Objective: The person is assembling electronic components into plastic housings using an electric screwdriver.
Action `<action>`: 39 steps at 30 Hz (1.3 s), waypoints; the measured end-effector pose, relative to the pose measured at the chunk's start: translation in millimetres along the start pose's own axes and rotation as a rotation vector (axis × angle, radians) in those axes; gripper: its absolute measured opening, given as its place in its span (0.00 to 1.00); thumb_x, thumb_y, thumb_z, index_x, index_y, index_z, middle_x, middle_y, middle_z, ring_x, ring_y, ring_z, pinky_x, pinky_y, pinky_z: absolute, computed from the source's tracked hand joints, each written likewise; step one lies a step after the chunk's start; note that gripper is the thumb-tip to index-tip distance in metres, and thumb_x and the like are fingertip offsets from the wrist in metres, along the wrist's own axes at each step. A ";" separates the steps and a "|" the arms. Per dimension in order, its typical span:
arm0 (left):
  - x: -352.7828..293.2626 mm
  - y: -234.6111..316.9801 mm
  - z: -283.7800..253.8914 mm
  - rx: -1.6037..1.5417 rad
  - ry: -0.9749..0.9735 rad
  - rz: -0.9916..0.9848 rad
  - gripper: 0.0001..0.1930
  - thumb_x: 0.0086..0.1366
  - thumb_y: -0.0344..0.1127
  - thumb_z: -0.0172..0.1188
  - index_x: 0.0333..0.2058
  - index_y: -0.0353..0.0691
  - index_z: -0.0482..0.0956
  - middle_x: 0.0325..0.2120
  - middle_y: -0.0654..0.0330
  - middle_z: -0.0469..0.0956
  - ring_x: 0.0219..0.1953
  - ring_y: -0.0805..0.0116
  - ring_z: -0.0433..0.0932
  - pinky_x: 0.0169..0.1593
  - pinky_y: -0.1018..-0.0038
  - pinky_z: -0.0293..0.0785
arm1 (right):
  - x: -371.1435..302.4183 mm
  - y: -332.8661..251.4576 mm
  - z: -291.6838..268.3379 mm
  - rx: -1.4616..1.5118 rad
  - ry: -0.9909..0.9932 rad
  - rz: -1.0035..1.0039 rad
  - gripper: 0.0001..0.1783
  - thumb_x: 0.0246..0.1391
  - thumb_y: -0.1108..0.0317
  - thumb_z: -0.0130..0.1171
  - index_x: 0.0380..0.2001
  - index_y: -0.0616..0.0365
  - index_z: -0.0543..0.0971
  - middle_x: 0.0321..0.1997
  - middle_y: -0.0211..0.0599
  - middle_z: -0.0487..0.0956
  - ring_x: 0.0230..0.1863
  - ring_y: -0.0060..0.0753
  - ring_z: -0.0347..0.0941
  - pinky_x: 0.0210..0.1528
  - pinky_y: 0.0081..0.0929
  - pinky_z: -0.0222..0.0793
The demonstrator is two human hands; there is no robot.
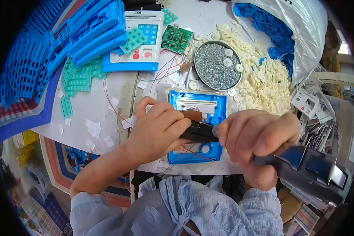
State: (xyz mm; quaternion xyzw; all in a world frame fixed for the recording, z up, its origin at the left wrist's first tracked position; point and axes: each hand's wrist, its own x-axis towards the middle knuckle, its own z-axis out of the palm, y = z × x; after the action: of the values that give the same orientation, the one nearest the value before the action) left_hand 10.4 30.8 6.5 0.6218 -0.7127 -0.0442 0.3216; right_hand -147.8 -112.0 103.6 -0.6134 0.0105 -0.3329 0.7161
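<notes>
My right hand (pixel 259 141) is wrapped round the handle of a black power screwdriver (pixel 314 169), whose thick base sticks out to the lower right. Its front end reaches toward a dark part (pixel 200 131) over the casing. The fingers of my left hand (pixel 157 131) are curled, with the fingertips pressed on that dark part. Under both hands lies an open blue plastic casing (pixel 220 103), with thin wires and a brown board (pixel 193 115) inside. The screwdriver's tip is hidden by my right hand and the dark part.
Beyond the casing stands a round dish of small screws (pixel 216 65), beside heaped cream plastic discs (pixel 263 82). A white bag (pixel 310 35) holds blue rings. At the left are stacked blue frames (pixel 94 31), green rubber keypads (pixel 80 74), a white-and-blue housing (pixel 145 59) and a green circuit board (pixel 177 39).
</notes>
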 end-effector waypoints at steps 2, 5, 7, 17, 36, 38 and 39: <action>-2.5 0.2 -1.2 -0.018 0.000 -0.009 0.28 0.46 0.51 0.75 0.45 0.47 0.80 0.39 0.68 0.79 0.45 0.62 0.75 0.55 0.53 0.56 | 3.4 6.3 -4.2 0.006 -0.079 -0.014 0.23 0.57 0.51 0.73 0.39 0.48 0.69 0.20 0.24 0.74 0.18 0.25 0.69 0.26 0.31 0.69; -4.8 -0.5 -0.4 -0.043 0.026 -0.009 0.28 0.47 0.52 0.74 0.45 0.46 0.81 0.38 0.68 0.79 0.44 0.63 0.76 0.54 0.53 0.57 | 7.4 12.7 -5.7 0.012 -0.160 -0.015 0.22 0.57 0.54 0.73 0.39 0.48 0.69 0.20 0.24 0.74 0.18 0.25 0.70 0.26 0.31 0.71; -4.2 -1.6 0.6 -0.051 0.053 0.003 0.27 0.48 0.52 0.74 0.45 0.46 0.81 0.38 0.68 0.79 0.43 0.64 0.76 0.54 0.53 0.57 | 10.0 13.1 -6.3 0.005 -0.201 0.005 0.21 0.57 0.54 0.73 0.39 0.49 0.69 0.20 0.24 0.74 0.18 0.24 0.70 0.26 0.31 0.72; -5.6 -2.9 2.4 -0.090 0.086 -0.008 0.20 0.51 0.46 0.71 0.40 0.44 0.82 0.36 0.68 0.79 0.42 0.67 0.76 0.54 0.55 0.58 | 8.2 14.5 1.1 -0.060 -0.174 0.067 0.21 0.58 0.53 0.72 0.39 0.48 0.70 0.19 0.24 0.74 0.18 0.23 0.70 0.28 0.30 0.74; -5.7 -3.3 2.6 -0.129 0.095 -0.010 0.23 0.44 0.47 0.73 0.39 0.44 0.83 0.35 0.68 0.78 0.41 0.66 0.75 0.54 0.57 0.59 | 14.4 15.5 1.6 -0.183 -0.329 0.021 0.20 0.58 0.58 0.72 0.39 0.51 0.69 0.21 0.27 0.76 0.19 0.26 0.73 0.27 0.32 0.75; -5.3 -3.0 2.4 -0.126 0.097 -0.007 0.22 0.44 0.46 0.73 0.39 0.43 0.83 0.35 0.68 0.78 0.40 0.67 0.75 0.54 0.58 0.59 | 17.0 15.7 1.1 -0.196 -0.366 0.017 0.20 0.57 0.59 0.72 0.38 0.51 0.69 0.21 0.28 0.76 0.19 0.26 0.73 0.27 0.32 0.75; -5.2 -2.8 2.4 -0.124 0.101 -0.003 0.22 0.44 0.46 0.73 0.38 0.43 0.83 0.35 0.68 0.78 0.40 0.67 0.76 0.54 0.58 0.59 | 17.2 16.0 1.6 -0.198 -0.367 0.015 0.19 0.57 0.60 0.72 0.38 0.51 0.69 0.22 0.28 0.76 0.19 0.27 0.73 0.27 0.33 0.76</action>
State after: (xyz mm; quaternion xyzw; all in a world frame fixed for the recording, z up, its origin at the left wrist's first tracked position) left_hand 11.7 34.1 1.2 0.6033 -0.6905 -0.0571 0.3950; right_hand -126.4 -118.7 96.6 -0.7311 -0.0831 -0.2076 0.6446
